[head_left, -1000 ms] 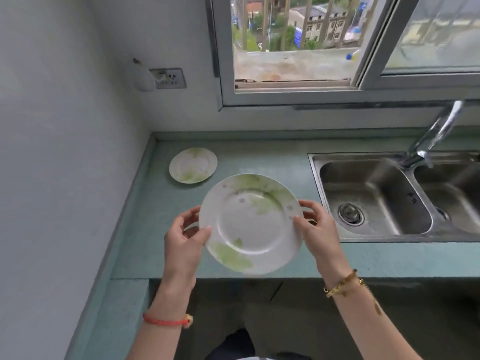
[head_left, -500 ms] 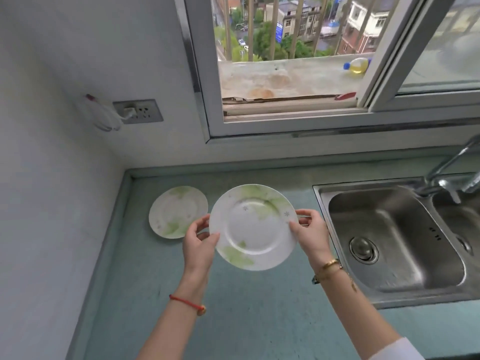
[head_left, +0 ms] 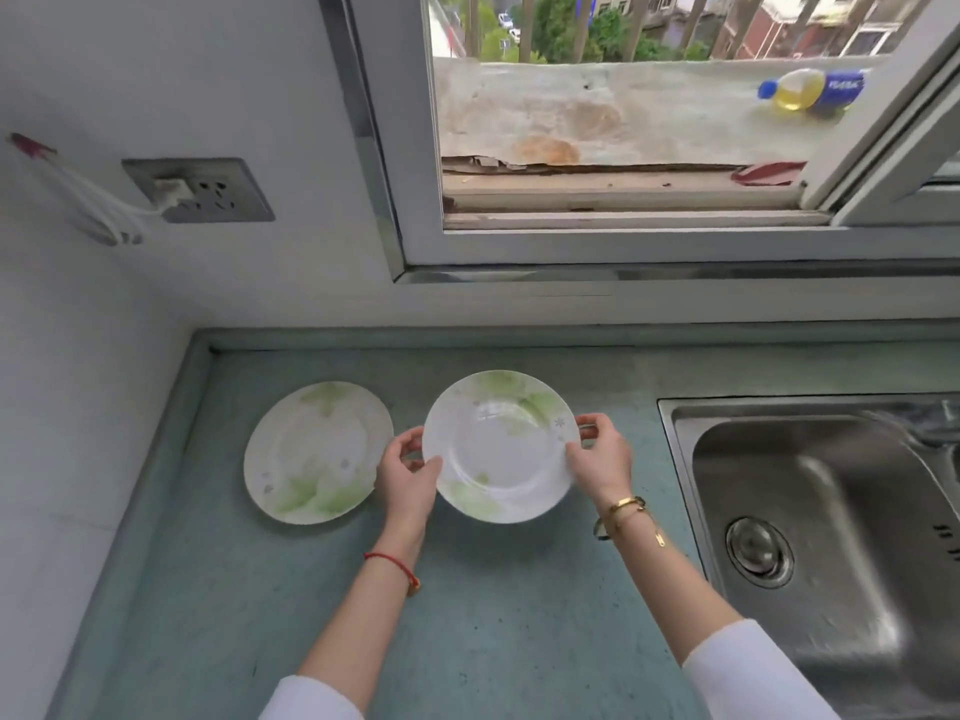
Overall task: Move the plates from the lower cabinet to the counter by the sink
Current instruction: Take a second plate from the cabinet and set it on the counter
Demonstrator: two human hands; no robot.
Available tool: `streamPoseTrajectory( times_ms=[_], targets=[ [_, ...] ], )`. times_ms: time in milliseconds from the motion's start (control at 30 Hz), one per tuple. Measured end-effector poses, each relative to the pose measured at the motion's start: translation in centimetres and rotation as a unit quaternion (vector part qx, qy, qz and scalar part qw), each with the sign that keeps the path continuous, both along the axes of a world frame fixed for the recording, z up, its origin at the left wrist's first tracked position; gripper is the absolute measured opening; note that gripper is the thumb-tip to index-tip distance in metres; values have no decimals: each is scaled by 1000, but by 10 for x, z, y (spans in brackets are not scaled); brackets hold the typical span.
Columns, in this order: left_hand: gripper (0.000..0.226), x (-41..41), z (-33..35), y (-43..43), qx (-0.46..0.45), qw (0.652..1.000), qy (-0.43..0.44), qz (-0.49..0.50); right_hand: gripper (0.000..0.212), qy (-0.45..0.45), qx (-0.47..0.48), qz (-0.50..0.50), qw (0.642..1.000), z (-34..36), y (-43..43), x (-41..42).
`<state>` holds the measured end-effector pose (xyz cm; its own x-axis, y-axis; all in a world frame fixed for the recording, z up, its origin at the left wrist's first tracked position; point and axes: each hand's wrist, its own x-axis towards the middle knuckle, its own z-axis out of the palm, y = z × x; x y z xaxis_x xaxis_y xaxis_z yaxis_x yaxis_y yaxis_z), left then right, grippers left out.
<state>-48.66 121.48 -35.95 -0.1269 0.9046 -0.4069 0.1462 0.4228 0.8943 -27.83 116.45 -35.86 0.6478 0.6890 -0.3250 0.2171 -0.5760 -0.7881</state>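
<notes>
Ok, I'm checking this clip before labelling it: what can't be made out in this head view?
- Lower cabinet: outside the head view, below its bottom edge.
- Held plate: touching the counter or just above it, unclear from overhead.
- Tap: blurred.
- Sink: right part cut off by the right edge.

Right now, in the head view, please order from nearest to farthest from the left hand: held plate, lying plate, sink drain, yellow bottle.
1. held plate: the left hand grips it.
2. lying plate: on the counter, just left.
3. sink drain: right, in the basin.
4. yellow bottle: outside, on the window ledge.
</notes>
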Motion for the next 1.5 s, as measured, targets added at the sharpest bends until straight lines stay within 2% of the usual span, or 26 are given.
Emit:
streamPoseTrajectory(
  times_ms=[133, 567, 800, 1067, 1167, 1500],
  targets=[
    [43, 5, -16, 10, -8, 1000, 20, -4, 38, -14, -21, 10, 1000, -17, 10, 2],
    [42, 9, -38, 14, -14, 996, 85, 10, 37, -33, -22, 30, 999, -33, 19, 2],
    [42, 7, -36, 14, -15, 997, 76, -5, 38, -53, -36, 54, 997, -30, 19, 4],
    [48, -5, -17, 4, -16, 997, 64, -44, 46, -27, -40, 45, 998, -10, 7, -3],
    [45, -14, -4, -6, -1, 997, 61, -41, 42, -34, -24, 40, 998, 4, -3, -7],
    [40, -60, 59, -51, 67, 995, 6, -73, 33, 84, 61, 16, 994, 76, -55, -60]
  ],
)
